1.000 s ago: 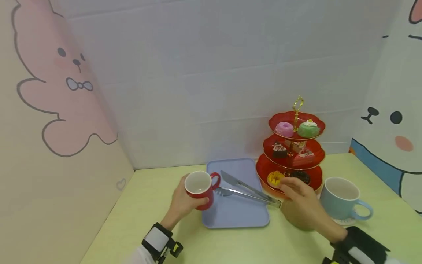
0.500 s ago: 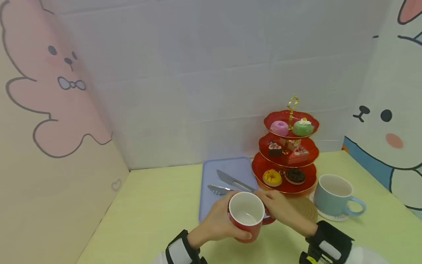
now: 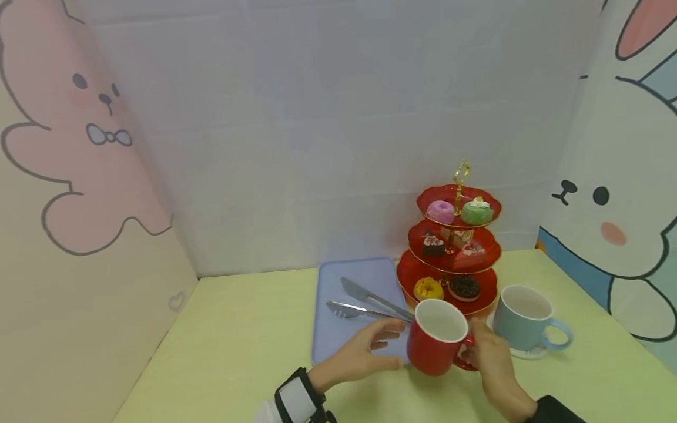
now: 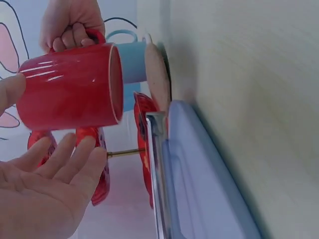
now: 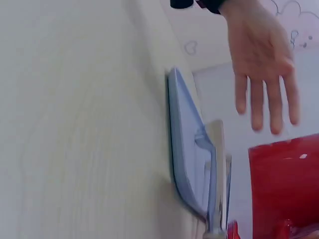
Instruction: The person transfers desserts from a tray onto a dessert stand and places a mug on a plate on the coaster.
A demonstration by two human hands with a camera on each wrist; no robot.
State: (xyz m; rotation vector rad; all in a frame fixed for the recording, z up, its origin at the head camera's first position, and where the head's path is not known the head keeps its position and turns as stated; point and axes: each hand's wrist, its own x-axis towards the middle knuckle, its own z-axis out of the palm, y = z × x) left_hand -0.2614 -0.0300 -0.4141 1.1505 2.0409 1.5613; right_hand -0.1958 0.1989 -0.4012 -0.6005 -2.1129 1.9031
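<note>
A red mug (image 3: 431, 349) with a white inside is held up in front of the cake stand, over the near right corner of the tray. My right hand (image 3: 494, 358) grips its handle, fingers curled through, as the left wrist view shows with the right hand (image 4: 72, 25) behind the mug (image 4: 70, 89). To the left of the mug, my left hand (image 3: 362, 352) is spread, thumb and fingers apart around its side. In the right wrist view the left hand (image 5: 261, 59) shows a bare palm with straight fingers, the red mug (image 5: 289, 179) below it.
Metal tongs (image 3: 365, 294) with a blade end and a fork end lie on a pale blue tray (image 3: 324, 329). Behind the mug stands a three-tier red cake stand (image 3: 404, 276) with toy pastries. At right, a light blue mug (image 3: 520, 326) sits on a white coaster (image 3: 529, 354).
The red mug has moved right, passing from my left hand to my right. My left hand has let go and opened; my right hand has come from the cake stand to the handle.
</note>
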